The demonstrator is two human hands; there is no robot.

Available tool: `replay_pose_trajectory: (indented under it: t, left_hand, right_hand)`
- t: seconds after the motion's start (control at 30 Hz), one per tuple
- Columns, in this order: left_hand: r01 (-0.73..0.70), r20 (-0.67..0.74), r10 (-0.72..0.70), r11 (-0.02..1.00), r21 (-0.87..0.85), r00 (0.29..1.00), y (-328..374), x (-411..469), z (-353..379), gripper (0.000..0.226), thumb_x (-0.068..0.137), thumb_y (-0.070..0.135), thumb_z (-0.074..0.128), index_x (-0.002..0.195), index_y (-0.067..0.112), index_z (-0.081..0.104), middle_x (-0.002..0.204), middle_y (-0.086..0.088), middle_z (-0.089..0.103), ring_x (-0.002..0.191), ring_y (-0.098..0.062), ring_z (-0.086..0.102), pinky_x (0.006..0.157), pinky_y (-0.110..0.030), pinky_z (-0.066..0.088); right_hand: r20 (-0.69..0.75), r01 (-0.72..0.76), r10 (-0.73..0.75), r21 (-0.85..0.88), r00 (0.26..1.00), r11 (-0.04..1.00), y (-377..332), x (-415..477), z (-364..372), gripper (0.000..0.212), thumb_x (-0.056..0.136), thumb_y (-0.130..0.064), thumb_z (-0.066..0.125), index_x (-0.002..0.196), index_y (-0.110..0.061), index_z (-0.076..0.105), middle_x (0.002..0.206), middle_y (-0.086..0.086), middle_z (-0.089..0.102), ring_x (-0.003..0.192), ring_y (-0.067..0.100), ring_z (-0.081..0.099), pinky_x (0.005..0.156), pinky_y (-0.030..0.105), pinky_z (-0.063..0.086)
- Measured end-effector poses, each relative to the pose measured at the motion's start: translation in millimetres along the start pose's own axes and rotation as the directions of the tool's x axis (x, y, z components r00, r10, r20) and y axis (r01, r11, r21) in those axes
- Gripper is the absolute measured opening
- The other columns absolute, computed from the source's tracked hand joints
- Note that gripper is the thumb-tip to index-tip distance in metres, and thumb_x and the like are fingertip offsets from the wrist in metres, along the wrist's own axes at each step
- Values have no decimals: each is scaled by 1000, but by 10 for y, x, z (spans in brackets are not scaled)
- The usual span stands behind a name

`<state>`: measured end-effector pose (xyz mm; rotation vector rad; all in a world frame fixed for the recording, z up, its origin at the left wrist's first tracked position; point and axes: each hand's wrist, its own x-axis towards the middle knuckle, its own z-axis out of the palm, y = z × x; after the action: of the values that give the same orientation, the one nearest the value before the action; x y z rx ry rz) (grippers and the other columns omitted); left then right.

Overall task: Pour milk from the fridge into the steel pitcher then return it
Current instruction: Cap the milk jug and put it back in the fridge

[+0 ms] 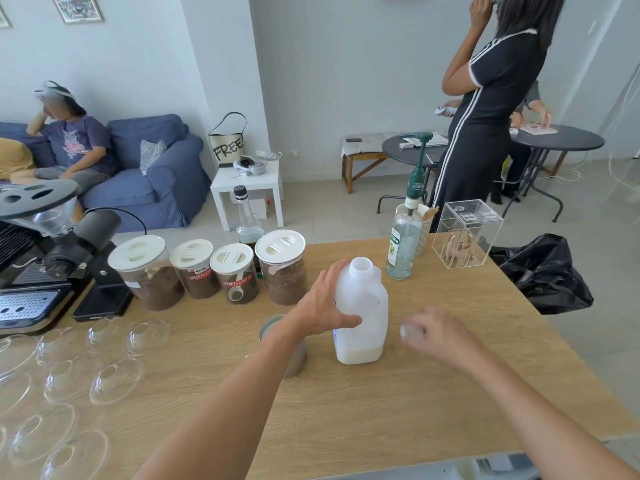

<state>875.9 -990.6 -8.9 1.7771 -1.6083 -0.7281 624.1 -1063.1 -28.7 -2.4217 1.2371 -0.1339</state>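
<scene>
A white plastic milk jug (363, 317) stands upright on the wooden table (381, 403), its neck uncapped, with only a thin layer of milk at the bottom. My left hand (322, 306) grips the jug's left side. My right hand (436, 336), blurred, hovers just right of the jug and holds a small white cap (410, 331) at its fingertips. The steel pitcher (287, 351) stands left of the jug, mostly hidden under my left forearm; its contents are not visible.
Several lidded jars of coffee (214, 271) line the back of the table, with a pump bottle (405, 237), a dark bottle (247, 220) and a clear acrylic box (465, 233). Glass bowls (69, 382) cover the left side. A grinder (79, 244) stands far left. People are beyond the table.
</scene>
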Motion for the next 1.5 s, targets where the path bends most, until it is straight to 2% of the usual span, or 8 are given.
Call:
replay_pose_trajectory:
  t: [0.2, 0.33, 0.43, 0.63, 0.87, 1.07, 1.3, 1.5]
  left_hand:
    - [11, -13, -11, 1000, 5, 1000, 8, 19, 2, 104, 61, 36, 82, 144, 47, 20, 135, 6, 40, 118, -18, 49, 98, -41, 52]
    - [13, -12, -13, 1000, 1, 1000, 15, 23, -9, 102, 61, 35, 83, 142, 48, 21, 134, 6, 40, 119, -18, 47, 98, -40, 51]
    - [9, -1, -9, 1000, 19, 1000, 18, 25, -14, 105, 63, 36, 83, 145, 43, 19, 135, 4, 39, 120, -17, 46, 98, -37, 49]
    - [-7, -2, 7, 1000, 21, 1000, -8, 33, -23, 100, 63, 35, 83, 144, 41, 23, 129, 3, 42, 114, -19, 48, 90, -33, 48]
    - [-9, -2, 9, 1000, 16, 1000, -22, 47, -10, 102, 60, 38, 82, 144, 42, 24, 130, 4, 42, 115, -20, 48, 91, -36, 51]
    - [-10, -1, 10, 1000, 21, 1000, -15, 47, -15, 101, 60, 38, 82, 143, 42, 24, 128, 3, 43, 113, -20, 47, 92, -39, 52]
    - [-1, 2, 1, 999, 38, 1000, -30, 35, -17, 107, 60, 42, 81, 145, 45, 17, 127, 4, 41, 116, -19, 44, 95, -37, 48]
    - [-9, 2, 9, 999, 45, 1000, -36, 48, -15, 98, 61, 41, 81, 138, 44, 21, 127, 3, 40, 118, -19, 42, 97, -38, 47]
  right_hand:
    - [-367, 153, -17, 346, 930, 926, -389, 147, -867, 27, 77, -38, 78, 97, -27, 63, 95, -13, 67, 84, 1, 66, 75, 27, 56]
    - [-386, 279, -75, 505, 919, 817, -796, 306, -941, 31, 72, -32, 84, 83, -16, 60, 95, -7, 75, 85, 8, 71, 77, 30, 58]
    - [-359, 325, -140, 529, 923, 784, -937, 427, -830, 32, 69, -28, 88, 79, -18, 59, 100, -8, 75, 91, 12, 71, 83, 35, 57]
    - [-297, 329, -211, 439, 931, 836, -929, 494, -725, 27, 73, -17, 85, 90, -18, 63, 104, -12, 73, 93, 6, 68, 84, 23, 54]
    - [-224, 317, -263, 256, 938, 913, -930, 495, -788, 31, 77, -19, 82, 104, -19, 69, 102, -10, 69, 93, -9, 59, 82, 5, 46]
    - [-42, 321, -323, -48, 945, 946, -1045, 568, -962, 35, 77, -30, 77, 111, -30, 66, 104, -8, 68, 96, 9, 61, 86, 33, 53]
    - [165, 364, -325, -352, 931, 862, -1289, 646, -1108, 42, 84, -30, 72, 122, -43, 60, 98, -19, 43, 97, 5, 39, 84, 32, 43]
    - [214, 398, -338, -403, 916, 824, -1303, 650, -1103, 42, 84, -18, 74, 116, -43, 62, 112, -15, 54, 104, 8, 49, 89, 41, 50]
